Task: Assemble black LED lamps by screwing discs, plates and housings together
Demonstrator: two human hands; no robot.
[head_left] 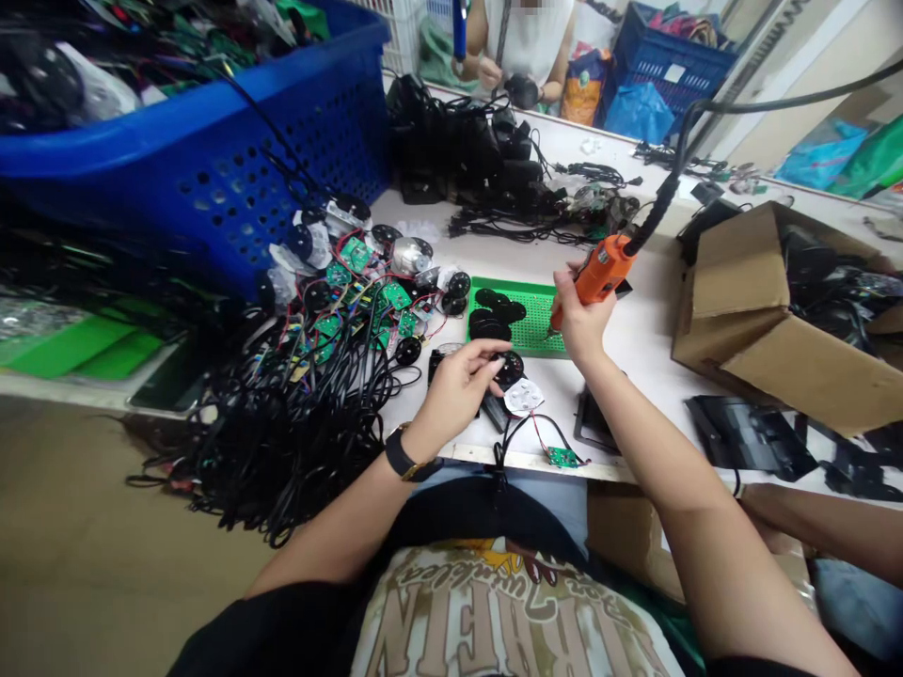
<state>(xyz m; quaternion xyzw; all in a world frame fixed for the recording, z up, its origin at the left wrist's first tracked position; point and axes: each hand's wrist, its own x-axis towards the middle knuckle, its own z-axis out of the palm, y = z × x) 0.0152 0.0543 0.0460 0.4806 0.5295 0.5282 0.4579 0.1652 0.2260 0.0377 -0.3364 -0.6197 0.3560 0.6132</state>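
Two bare hands work at the middle of a white tabletop (639,353). At the upper left of the frame sits a big blue perforated plastic basket (212,160), heaped with dark odds and ends. Below it, spilling over the table's near edge, lies a thick tangle of black cables (282,432). Just to its right is a pile of small green circuit boards (359,301) with red wires and round black parts mixed in.

At centre frame, the left hand (458,385) (a black wristwatch (403,458) sits on its wrist) has its fingers curled down and pinched on a small black round disc (511,369), which rests on the tabletop near the front edge. A white round plastic piece (523,397) lies just beside that disc, to its lower right. Behind them lies a green perforated tray (537,318) bearing a cluster of flat black discs (492,315) at its left end.

Right of centre, the right hand (582,322) is wrapped tight around an orange electric screwdriver (603,268). The tool is tilted with its tip down over the tray's right part; whether the tip touches cannot be told. A black hose (677,160) runs from its top toward the upper right.

At the right of the frame an open brown cardboard box (740,291) lies on its side with dark parts inside. At the top centre, another person's hands (488,71) are at a dark object across the table.
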